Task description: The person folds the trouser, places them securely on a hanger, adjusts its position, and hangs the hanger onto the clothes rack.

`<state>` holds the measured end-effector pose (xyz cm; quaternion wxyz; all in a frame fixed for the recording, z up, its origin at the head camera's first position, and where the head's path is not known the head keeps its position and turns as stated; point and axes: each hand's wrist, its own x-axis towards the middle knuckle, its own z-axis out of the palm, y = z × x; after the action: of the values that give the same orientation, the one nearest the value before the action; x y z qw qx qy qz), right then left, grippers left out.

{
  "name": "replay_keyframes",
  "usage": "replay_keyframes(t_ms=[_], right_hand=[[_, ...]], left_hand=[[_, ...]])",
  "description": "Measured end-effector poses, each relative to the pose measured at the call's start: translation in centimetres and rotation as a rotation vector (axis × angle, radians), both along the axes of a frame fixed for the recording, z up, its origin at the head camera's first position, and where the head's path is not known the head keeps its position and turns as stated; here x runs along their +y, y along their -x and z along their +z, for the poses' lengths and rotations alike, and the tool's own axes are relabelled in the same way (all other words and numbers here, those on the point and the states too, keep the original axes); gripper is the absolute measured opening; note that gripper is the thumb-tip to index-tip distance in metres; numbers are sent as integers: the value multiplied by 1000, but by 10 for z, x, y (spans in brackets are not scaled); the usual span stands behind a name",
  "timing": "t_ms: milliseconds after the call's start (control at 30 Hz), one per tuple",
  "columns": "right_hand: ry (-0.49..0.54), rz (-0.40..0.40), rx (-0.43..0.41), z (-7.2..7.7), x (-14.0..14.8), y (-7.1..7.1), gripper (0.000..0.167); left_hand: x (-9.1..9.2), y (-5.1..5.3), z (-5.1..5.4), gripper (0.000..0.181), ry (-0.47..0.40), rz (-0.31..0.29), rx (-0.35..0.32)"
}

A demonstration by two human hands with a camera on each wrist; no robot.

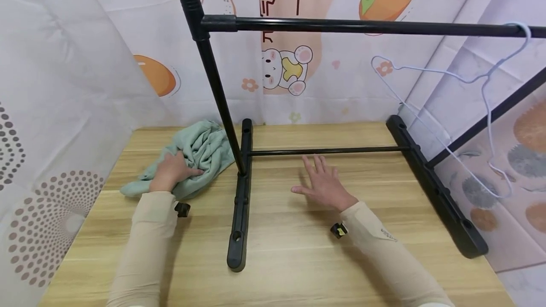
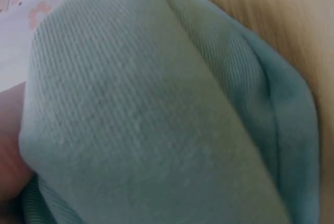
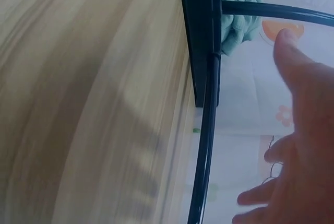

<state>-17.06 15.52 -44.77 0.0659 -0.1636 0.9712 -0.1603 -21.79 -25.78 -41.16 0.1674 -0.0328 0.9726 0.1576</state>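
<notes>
Head view: green cloth (image 1: 209, 155), bunched on desk (image 1: 290, 259) beside rack (image 1: 242, 207), under left hand (image 1: 170, 172) — fingers lost in folds, grip cannot be told; right hand (image 1: 324, 187), fingers spread; top bar (image 1: 341, 26) supporting hanger (image 1: 486, 75) by its hook.

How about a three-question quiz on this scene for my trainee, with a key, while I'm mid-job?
1. Multiple choice: what does the hanger hang from? A) the lower bar; B) the upper bar; C) the left post.
2. True or false: the right hand holds nothing.
3. Fill in the blank: the left hand is on the green ____.

Key: 1. B, the upper bar. 2. True; its fingers are spread. 3. Cloth.
</notes>
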Motion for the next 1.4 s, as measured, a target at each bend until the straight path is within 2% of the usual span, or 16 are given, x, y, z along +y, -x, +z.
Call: replay_keyframes(t_ms=[300,533,667,767,867,1000,1100,1267,1400], right_hand=[[48,162,72,8,-33,-1,99],[105,378,160,16,-67,-6,102],[134,481,149,18,-89,-12,99],[134,525,114,17,-108,-14,95],[111,565,118,17,-126,-13,92],[98,591,123,20,-147,-11,93],[90,578,109,23,-160,-9,95],[74,516,88,22,-180,-6,95],[75,455,35,25,-192,-4,95]], left_hand=[[0,-5,-12,74,12,58,98],[1,-5,-13,67,18,69,149],[0,-8,-12,63,11,64,177],[-4,-10,-11,54,-4,52,209],[-8,-12,-8,50,-17,41,227],[-12,-13,-5,46,-27,23,223],[-15,-13,-5,40,-43,1,208],[-24,-14,-5,49,-45,-35,163],[-25,-15,-5,61,-25,-44,141]])
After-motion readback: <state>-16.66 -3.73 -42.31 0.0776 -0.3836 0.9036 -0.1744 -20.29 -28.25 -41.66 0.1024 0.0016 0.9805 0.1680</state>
